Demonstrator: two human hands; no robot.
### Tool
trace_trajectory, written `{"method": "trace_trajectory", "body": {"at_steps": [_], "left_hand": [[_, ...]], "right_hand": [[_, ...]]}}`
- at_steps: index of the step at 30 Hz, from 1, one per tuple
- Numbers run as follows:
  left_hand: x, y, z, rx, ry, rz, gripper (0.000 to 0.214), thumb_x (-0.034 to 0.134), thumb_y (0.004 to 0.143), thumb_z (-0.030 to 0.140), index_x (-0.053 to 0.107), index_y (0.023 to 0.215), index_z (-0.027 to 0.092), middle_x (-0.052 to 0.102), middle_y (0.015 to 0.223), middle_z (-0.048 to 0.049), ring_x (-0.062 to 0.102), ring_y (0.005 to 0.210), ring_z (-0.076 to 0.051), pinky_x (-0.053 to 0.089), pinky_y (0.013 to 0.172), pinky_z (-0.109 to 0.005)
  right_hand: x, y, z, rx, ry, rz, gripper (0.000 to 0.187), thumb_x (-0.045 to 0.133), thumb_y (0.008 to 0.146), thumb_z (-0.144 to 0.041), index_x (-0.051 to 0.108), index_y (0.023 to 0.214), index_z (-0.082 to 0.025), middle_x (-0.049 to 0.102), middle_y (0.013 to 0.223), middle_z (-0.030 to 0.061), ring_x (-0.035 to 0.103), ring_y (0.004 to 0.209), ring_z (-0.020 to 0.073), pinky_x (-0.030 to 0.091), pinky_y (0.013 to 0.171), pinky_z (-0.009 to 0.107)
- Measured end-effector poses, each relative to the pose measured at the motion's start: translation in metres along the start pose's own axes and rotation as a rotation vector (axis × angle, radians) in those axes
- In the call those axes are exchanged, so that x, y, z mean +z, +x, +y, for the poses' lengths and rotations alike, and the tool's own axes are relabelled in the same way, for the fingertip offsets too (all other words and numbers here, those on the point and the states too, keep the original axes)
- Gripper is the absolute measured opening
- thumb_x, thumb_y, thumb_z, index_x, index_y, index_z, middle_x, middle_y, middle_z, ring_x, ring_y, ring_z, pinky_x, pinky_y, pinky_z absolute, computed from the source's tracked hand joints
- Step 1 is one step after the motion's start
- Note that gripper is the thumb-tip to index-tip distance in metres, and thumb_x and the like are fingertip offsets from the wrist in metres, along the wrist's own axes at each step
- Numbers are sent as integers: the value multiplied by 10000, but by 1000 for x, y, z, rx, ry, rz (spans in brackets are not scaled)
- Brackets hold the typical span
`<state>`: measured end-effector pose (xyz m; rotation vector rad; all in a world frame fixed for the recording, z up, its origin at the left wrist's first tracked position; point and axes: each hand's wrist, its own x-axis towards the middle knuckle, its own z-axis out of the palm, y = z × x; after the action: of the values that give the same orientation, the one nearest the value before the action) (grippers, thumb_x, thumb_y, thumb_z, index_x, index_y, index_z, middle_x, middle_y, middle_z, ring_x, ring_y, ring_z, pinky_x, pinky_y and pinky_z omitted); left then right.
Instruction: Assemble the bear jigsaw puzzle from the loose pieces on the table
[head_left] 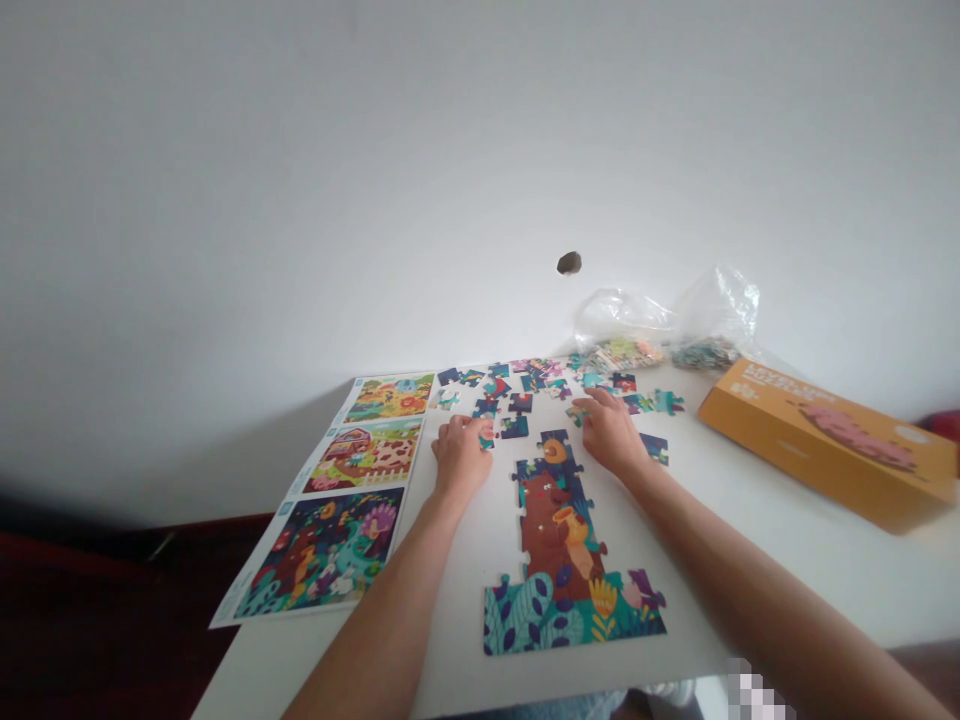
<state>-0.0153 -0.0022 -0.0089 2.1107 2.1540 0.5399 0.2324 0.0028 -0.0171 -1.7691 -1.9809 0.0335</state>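
A partly joined jigsaw puzzle [559,530] with a brown bear on it lies on the white table, between my forearms. My left hand [461,455] is at its upper left, fingers curled, with a small puzzle piece [487,434] at the thumb and fingertips. To the upper right, my right hand [611,428] pinches another puzzle piece [575,413] close to the tabletop. Between and beyond the hands lie several loose pieces, among them a dark blue one [514,427]. One more loose piece [655,447] lies beside my right wrist.
A reference sheet [411,478] with three printed pictures lies on the left, overhanging the table edge. An orange puzzle box [817,450] stands on the right. Clear plastic bags of pieces [626,350] rest against the white wall [450,180], which has a hole [569,263].
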Motion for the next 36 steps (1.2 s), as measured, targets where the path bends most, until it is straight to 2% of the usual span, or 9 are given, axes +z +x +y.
{"method": "trace_trajectory", "body": {"at_steps": [1, 3, 6, 11, 17, 21, 25, 30, 36], "left_hand": [[-1, 0, 1, -1, 0, -2, 487, 512, 756, 13, 704, 1099, 301, 604, 1125, -62, 545, 1079, -257, 454, 849, -356], [-2, -1, 1, -2, -3, -3, 496, 508, 749, 11, 706, 1096, 305, 605, 1128, -60, 546, 1080, -260, 454, 852, -362], [-2, -2, 2, 6, -6, 3, 499, 500, 742, 10, 708, 1086, 306, 606, 1133, -62, 543, 1082, -265, 453, 855, -374], [0, -1, 1, 8, -7, 4, 496, 502, 748, 12, 705, 1091, 307, 606, 1141, -66, 540, 1091, -260, 446, 853, -363], [1, -1, 1, 18, -9, 9, 487, 492, 763, 14, 708, 1087, 307, 609, 1132, -63, 544, 1084, -262, 448, 845, -364], [1, -1, 0, 23, -7, 7, 483, 499, 763, 18, 706, 1090, 307, 609, 1128, -64, 542, 1084, -264, 448, 848, -368], [3, -1, -2, 34, -12, 19, 480, 502, 763, 18, 707, 1085, 310, 609, 1122, -61, 541, 1079, -260, 449, 840, -364], [3, -1, -1, 19, -20, 5, 485, 514, 753, 14, 706, 1085, 311, 605, 1133, -56, 541, 1078, -251, 442, 858, -359], [4, -2, 2, 0, -36, 6, 417, 518, 813, 57, 705, 1075, 323, 602, 1140, -53, 536, 1088, -245, 429, 870, -361]], "right_hand": [[-1, -2, -3, 96, -69, 36, 408, 487, 902, -184, 607, 1290, -151, 495, 1409, 186, 408, 1343, 359, 263, 1129, 544], [-1, -7, -7, 258, -157, 38, 532, 517, 928, -388, 522, 1372, -94, 415, 1446, 272, 316, 1372, 458, 206, 1091, 656], [3, -9, -8, 292, -153, -64, 638, 472, 940, -504, 469, 1399, -61, 364, 1463, 311, 290, 1376, 477, 248, 1064, 647], [2, -3, 0, 203, -94, -68, 474, 447, 950, -337, 485, 1389, -160, 434, 1444, 216, 386, 1337, 362, 292, 1087, 519], [-18, 5, 30, 446, -152, -47, 487, 497, 899, -294, 521, 1367, -159, 572, 1268, 222, 470, 1203, 411, 349, 959, 573], [-25, 10, 48, 479, -144, -62, 486, 540, 882, -370, 575, 1323, -169, 573, 1267, 215, 470, 1191, 422, 361, 943, 557], [-20, 12, 54, 515, -128, -14, 545, 587, 853, -384, 553, 1334, -128, 574, 1237, 255, 489, 1173, 421, 369, 931, 556], [-11, 13, 58, 492, -66, 45, 514, 550, 843, -280, 542, 1346, -176, 668, 1109, 178, 529, 1127, 382, 372, 924, 556], [-3, 16, 58, 336, -27, -1, 379, 495, 838, -204, 688, 1165, -217, 683, 1116, 118, 578, 1055, 298, 406, 906, 405]]}}
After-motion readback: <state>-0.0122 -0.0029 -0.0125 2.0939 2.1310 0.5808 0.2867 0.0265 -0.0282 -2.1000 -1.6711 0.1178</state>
